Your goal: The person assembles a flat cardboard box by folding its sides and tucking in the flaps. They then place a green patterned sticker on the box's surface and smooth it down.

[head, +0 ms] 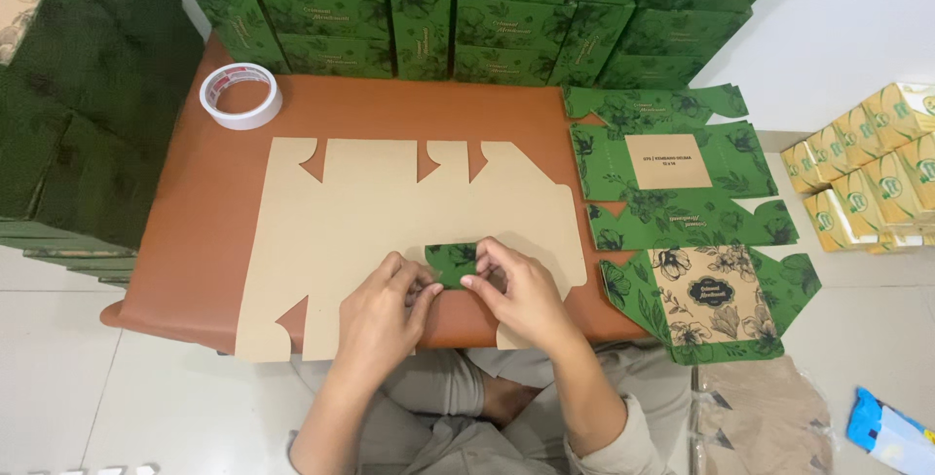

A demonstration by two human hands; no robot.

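At the far left, stacks of dark green flat cartons [68, 134] ran off the frame, their full extent cut off. A roll of white tape [242, 96] lay on the brown table [195, 270], well apart from the hands. The unfolded kraft box blank [370, 212] lay plain side up at the table's middle. The left hand [382, 314] and right hand [519, 292] were close together, both pinching a small green folded flap [452, 263] at the blank's near edge; fingers hid part of the flap. A wall of green printed boxes [467, 17] stood behind. To the right lay green printed blanks [682, 192], then yellow packets [867, 173], partly cut off.
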